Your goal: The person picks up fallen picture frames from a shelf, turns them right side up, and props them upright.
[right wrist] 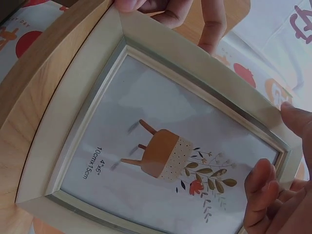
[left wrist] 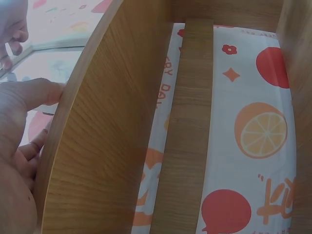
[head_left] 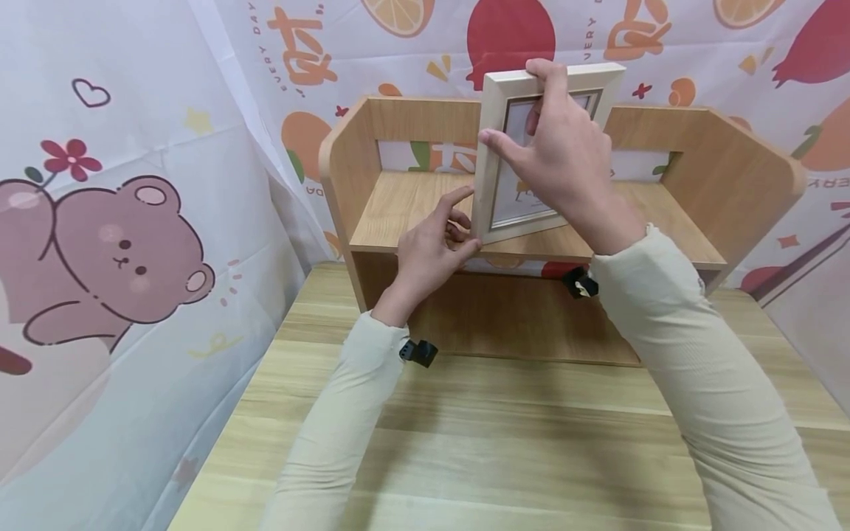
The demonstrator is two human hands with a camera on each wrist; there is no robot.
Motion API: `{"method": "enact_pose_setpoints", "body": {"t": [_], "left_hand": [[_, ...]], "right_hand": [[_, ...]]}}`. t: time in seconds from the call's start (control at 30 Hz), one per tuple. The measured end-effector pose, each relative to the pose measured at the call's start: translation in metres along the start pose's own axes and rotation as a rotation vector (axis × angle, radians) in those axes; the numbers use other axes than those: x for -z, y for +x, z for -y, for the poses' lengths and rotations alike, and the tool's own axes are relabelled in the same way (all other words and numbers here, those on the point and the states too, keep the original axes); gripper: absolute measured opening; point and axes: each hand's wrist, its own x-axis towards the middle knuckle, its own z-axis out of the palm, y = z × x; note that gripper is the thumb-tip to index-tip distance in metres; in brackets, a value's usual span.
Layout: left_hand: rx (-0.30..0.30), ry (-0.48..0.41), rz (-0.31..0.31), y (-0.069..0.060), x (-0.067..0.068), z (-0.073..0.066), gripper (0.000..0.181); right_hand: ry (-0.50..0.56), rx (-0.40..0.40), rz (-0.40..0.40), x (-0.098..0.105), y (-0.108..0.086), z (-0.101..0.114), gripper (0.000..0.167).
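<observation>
A pale wooden picture frame (head_left: 488,169) with a plant-pot picture (right wrist: 163,153) stands upright, slightly turned, on the upper board of a wooden shelf (head_left: 412,199). The right hand (head_left: 564,155) grips its upper part, thumb on the left side and fingers over the top edge; in the right wrist view this hand (right wrist: 282,195) is at the right. Low at the frame's left side, the left hand (head_left: 434,247) touches the lower corner with its thumb and fingertips. In the left wrist view the left hand (left wrist: 22,126) is at the board's edge.
Below the upper board lies the shelf's lower compartment (head_left: 531,317). The shelf stands at the back of a wood-grain table (head_left: 465,442). Behind it hangs a fruit-printed cloth (head_left: 425,44), and a bear-printed cloth (head_left: 133,251) hangs on the left.
</observation>
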Motion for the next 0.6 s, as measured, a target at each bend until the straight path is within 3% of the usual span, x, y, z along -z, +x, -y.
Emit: {"method": "enact_pose_setpoints", "body": {"t": [0.4, 0.6], "left_hand": [[-0.025, 0.054, -0.096, -0.005, -0.009, -0.011, 0.063], [-0.052, 0.076, -0.124, -0.006, -0.013, -0.014, 0.062]], "right_hand": [[0.042, 0.016, -0.072, 0.001, -0.005, -0.001, 0.077], [0.049, 0.083, -0.095, 0.001, -0.009, -0.002, 0.064]]}}
